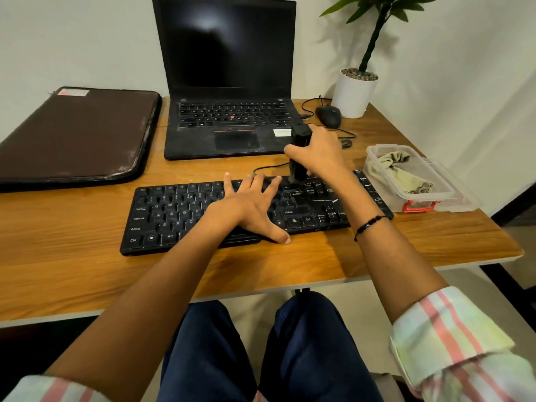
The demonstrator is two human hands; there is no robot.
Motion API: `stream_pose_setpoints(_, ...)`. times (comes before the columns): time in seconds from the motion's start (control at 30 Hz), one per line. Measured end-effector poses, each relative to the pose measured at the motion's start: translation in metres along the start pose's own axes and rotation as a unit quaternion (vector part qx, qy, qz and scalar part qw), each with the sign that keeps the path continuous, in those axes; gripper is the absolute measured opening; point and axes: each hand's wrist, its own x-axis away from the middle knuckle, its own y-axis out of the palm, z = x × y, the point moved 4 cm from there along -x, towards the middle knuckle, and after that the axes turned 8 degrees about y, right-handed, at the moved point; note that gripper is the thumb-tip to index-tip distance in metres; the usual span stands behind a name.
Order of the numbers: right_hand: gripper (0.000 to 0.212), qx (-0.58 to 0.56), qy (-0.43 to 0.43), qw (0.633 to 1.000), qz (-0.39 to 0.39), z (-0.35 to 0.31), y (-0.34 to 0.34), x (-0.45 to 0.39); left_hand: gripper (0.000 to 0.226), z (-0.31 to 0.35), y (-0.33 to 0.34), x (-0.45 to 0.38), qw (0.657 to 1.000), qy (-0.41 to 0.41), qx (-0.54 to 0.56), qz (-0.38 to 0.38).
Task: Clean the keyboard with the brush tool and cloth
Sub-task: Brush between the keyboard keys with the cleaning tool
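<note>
Two hands work the flat black plastic keyboard (203, 216): left hand (249, 204) splayed flat mid-board; right hand (316, 152) grips the upright black brush tool (298, 158), bristles on its far-right keys; crumpled beige cloth (397, 169) lies further right.

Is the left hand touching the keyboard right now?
Touching. The head view shows the left hand lying flat on the keyboard, palm and fingers spread over the middle keys, with no gap visible beneath it.

On the black keyboard (203, 213) I read key legends: Ctrl, Alt, Shift, Caps Lock, Tab and letters Q, W, E, R, A, S, D. Laptop (229, 123) stickers stay illegible.
</note>
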Motion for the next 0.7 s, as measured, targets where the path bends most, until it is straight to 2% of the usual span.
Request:
stream_pose_setpoints(0.1, 0.018, -0.015, 0.008, 1.0, 0.01, 0.001, -0.006, 0.004, 0.125, 0.0, 0.0, -0.001, 1.0, 0.003, -0.003, -0.003)
stream_pose_setpoints(0.17, 0.014, -0.052, 0.017, 0.998, -0.037, 0.002, -0.006, 0.008, 0.123, 0.0, 0.001, -0.002, 1.0, 0.003, -0.005, -0.003)
stream_pose_setpoints(0.27, 0.019, -0.074, 0.03, 0.993, -0.089, 0.002, -0.007, 0.009, 0.123, 0.0, 0.002, -0.002, 1.0, 0.006, -0.007, -0.002)
stream_pose_setpoints(0.33, 0.023, -0.067, 0.016, 0.997, -0.038, 0.002, -0.007, 0.011, 0.123, 0.0, 0.002, -0.003, 1.0, 0.006, -0.007, 0.0)
stream_pose_setpoints(0.4, 0.022, -0.003, -0.006, 1.0, 0.03, 0.0, -0.007, 0.013, 0.124, -0.001, 0.002, -0.002, 1.0, 0.004, -0.007, 0.0)
stream_pose_setpoints(0.47, 0.018, -0.004, 0.006, 1.0, -0.008, 0.0, -0.006, 0.015, 0.128, -0.001, 0.002, -0.003, 1.0, 0.001, -0.006, 0.0)
stream_pose_setpoints(0.57, 0.021, -0.123, 0.041, 0.986, -0.102, 0.002, -0.004, 0.018, 0.133, -0.001, 0.002, -0.004, 1.0, -0.002, -0.006, 0.005)
stream_pose_setpoints(0.63, 0.02, -0.136, 0.036, 0.986, -0.089, 0.004, -0.001, 0.02, 0.135, -0.001, 0.003, -0.005, 1.0, -0.004, -0.005, 0.006)
stream_pose_setpoints(0.7, 0.017, -0.04, 0.021, 0.998, -0.038, 0.005, -0.004, 0.017, 0.135, -0.001, 0.003, -0.003, 1.0, -0.007, -0.002, 0.007)
